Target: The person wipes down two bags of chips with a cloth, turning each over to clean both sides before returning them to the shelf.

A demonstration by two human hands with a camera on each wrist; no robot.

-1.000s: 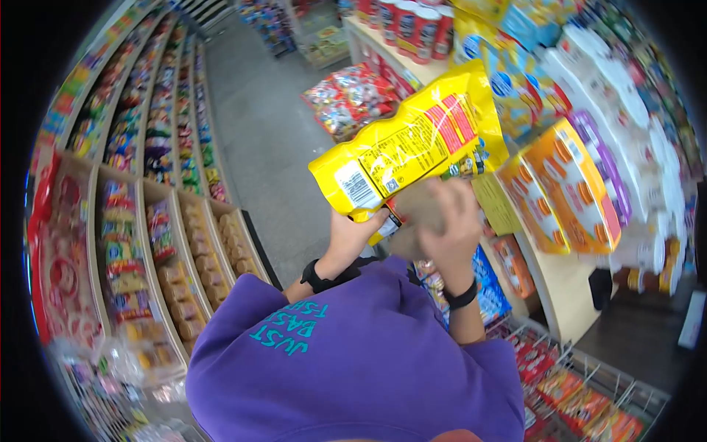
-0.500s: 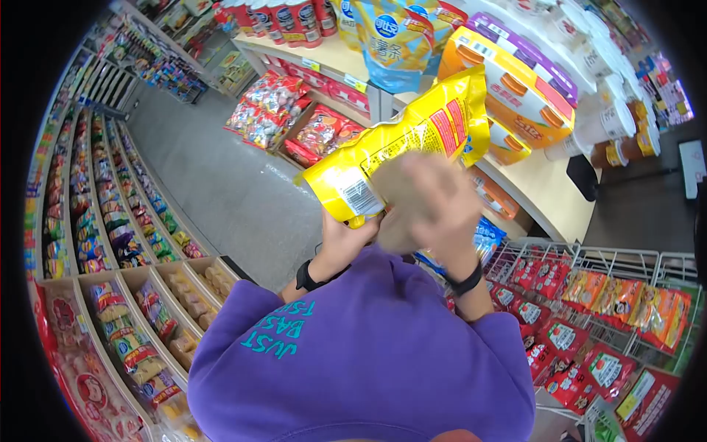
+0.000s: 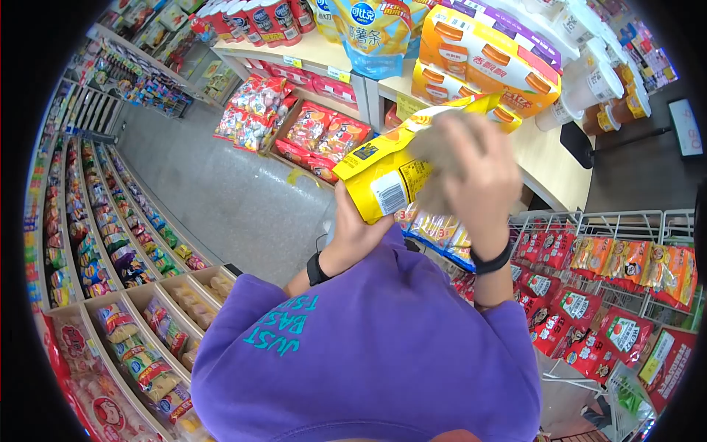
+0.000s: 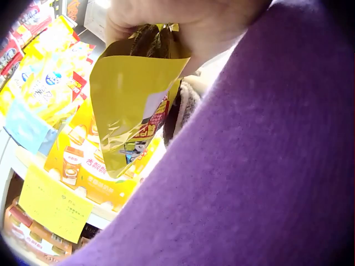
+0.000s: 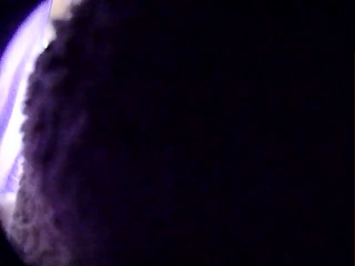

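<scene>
Near the bottom end of a yellow snack bag [image 3: 361, 193], my left hand [image 3: 352, 227] grips it, with the printed barcode side facing up. My right hand [image 3: 484, 175] holds a grey-brown cloth [image 3: 436, 158], blurred by motion, against the upper part of the bag, covering much of its print. From the left wrist, a plain yellow face of the bag [image 4: 133, 91] hangs below the hand, and a strip of the fuzzy cloth [image 4: 191, 100] shows beside it. Dark cloth pile [image 5: 47, 160] fills most of the right wrist view.
A shelf with orange drink boxes [image 3: 493, 55], a blue-and-yellow snack pouch [image 3: 368, 40] and stacked tubs [image 3: 593, 85] stands ahead. Right, a wire rack [image 3: 618, 221] carries red packets. Snack shelves [image 3: 110, 228] line the left, beside the grey floor [image 3: 213, 177].
The bag has tilted, so its front edge now shows, and the right hand with the cloth has moved right along it. The head view has turned, shifting the shelves left.
</scene>
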